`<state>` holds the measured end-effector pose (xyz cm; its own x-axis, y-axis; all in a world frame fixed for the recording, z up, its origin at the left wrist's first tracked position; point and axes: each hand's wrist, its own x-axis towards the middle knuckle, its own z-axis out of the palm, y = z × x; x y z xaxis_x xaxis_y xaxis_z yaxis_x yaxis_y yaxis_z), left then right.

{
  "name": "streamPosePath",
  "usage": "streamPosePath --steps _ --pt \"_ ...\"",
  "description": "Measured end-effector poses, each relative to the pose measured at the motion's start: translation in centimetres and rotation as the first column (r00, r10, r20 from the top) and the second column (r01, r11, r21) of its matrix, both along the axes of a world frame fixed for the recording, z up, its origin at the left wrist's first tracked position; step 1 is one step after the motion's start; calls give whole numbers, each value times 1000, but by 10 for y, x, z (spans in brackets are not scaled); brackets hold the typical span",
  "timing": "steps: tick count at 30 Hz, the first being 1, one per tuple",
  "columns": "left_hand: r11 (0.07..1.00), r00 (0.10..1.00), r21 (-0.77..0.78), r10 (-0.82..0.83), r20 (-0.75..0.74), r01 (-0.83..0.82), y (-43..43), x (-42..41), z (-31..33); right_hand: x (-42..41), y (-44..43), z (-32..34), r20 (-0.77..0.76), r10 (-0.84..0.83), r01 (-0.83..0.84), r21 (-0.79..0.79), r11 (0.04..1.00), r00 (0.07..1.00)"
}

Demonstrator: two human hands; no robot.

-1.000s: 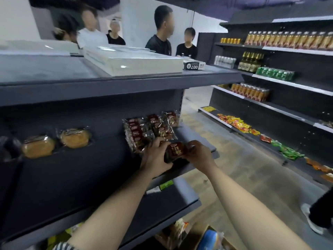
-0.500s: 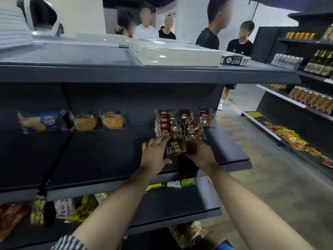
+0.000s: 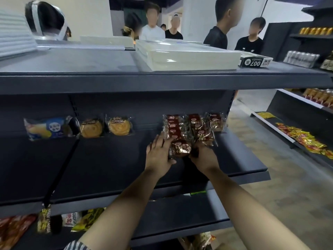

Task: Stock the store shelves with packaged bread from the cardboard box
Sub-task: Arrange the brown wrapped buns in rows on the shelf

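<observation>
My left hand (image 3: 160,152) lies flat-fingered against the bread packet (image 3: 180,148) between my hands on the shelf (image 3: 108,159), my right hand (image 3: 204,156) curls round its other edge, and a hard shove could topple the stacked packets (image 3: 191,126) just beyond.

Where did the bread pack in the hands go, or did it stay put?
Yes, it moved a little. The bread pack slid back from the shelf's front edge toward the row of red packs.

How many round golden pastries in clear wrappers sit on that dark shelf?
2, side by side at the back of the dark middle shelf: left pastry beside the blue packet, right pastry next to it.
</observation>
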<state>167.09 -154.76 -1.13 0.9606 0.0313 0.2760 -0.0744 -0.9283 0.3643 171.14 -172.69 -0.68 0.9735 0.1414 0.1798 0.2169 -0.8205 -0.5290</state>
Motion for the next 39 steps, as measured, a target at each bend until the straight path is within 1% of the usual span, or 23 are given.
streamPosePath --steps 6,8,11,13,17,20,22,24,26,28,30,32,35,37,39 --pt "999 999 7 -46 -22 46 3 1 -3 0 4 -8 32 -27 29 -33 999 999" --pt "997 997 5 -76 -18 77 4 0 -3 -3 2 -7 24 -22 22 -10 1000 999" --pt "991 991 -6 -134 24 134 4 0 -2 -9 -5 -3 -5 -7 7 41 999 1000" --pt "986 985 -12 -163 50 163 2 2 1 -13 -11 0 10 -9 9 51 999 1000" --pt "968 963 -17 -246 110 249 -16 9 11 -25 -30 10 85 -55 53 31 998 995" --pt "935 925 -2 -350 148 355 -39 10 18 -38 -52 21 99 -117 121 -40 992 988" --pt "904 892 15 -424 158 427 -58 8 22 -47 -70 25 94 -178 182 -35 983 980" --pt "865 858 -23 -494 141 501 -79 3 23 -63 -88 27 69 -277 278 1 961 958" --pt "819 826 -114 -556 89 563 -100 -3 23 -83 -106 28 55 -366 365 29 931 929" --pt "766 791 -228 -612 27 601 -120 -9 21 -104 -126 24 59 -420 418 45 907 906" --pt "708 748 -351 -663 -33 613 -139 -18 18 -128 -144 23 55 -475 473 45 880 878" --pt "655 696 -432 -713 -81 620 -156 -30 14 -154 -160 22 42 -544 542 49 839 838" --pt "578 611 -488 -784 -110 654 -178 -51 7 -195 -178 20 30 -637 635 53 771 770" --pt "533 554 -491 -825 -117 689 -188 -65 4 -223 -187 17 25 -679 678 30 734 734" --pt "514 527 -485 -841 -123 707 -195 -79 2 -248 -193 13 8 -719 719 15 695 695"
